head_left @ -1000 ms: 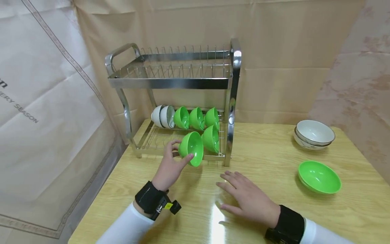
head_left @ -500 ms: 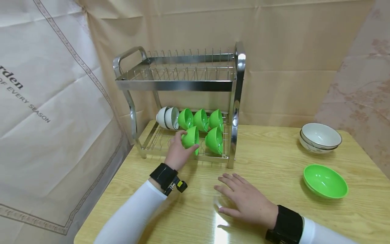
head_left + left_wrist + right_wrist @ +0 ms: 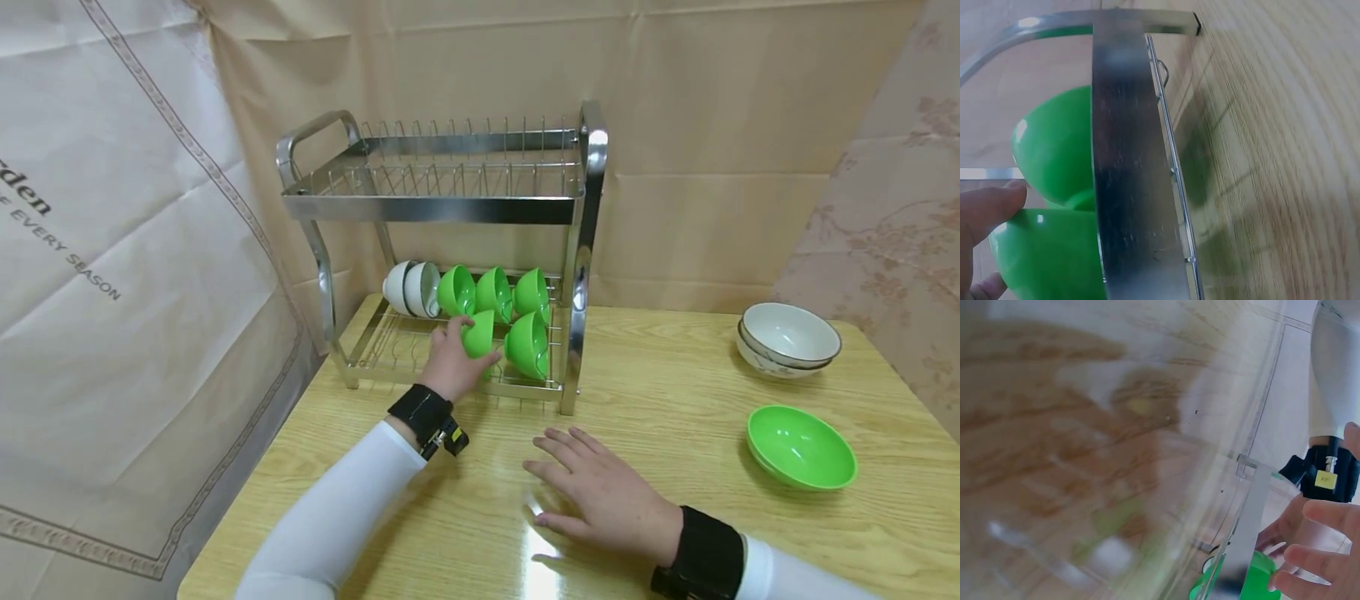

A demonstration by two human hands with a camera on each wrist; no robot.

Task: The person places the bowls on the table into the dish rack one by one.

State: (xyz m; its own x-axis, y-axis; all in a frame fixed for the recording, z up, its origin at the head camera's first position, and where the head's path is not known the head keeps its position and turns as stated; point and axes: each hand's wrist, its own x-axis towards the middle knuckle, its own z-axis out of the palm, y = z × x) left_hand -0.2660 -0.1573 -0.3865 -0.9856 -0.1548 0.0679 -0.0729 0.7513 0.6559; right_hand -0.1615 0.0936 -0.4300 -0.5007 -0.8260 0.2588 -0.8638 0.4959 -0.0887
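My left hand holds a green bowl on its side at the front of the rack's lower shelf, thumb and fingers at its rim and wall. In the left wrist view the thumb presses that bowl, just beside another green bowl behind the metal rail. In the head view this neighbouring bowl stands to the right. My right hand hovers over or rests on the table, fingers spread, holding nothing; I cannot tell whether it touches.
The two-tier metal dish rack bears a back row of green bowls and white bowls below. At right stand stacked white bowls and a wide green bowl on the wooden table.
My left hand has carried the green bowl from in front of the rack onto its lower shelf, turning it sideways and shifting it slightly right. The right hand has barely moved.
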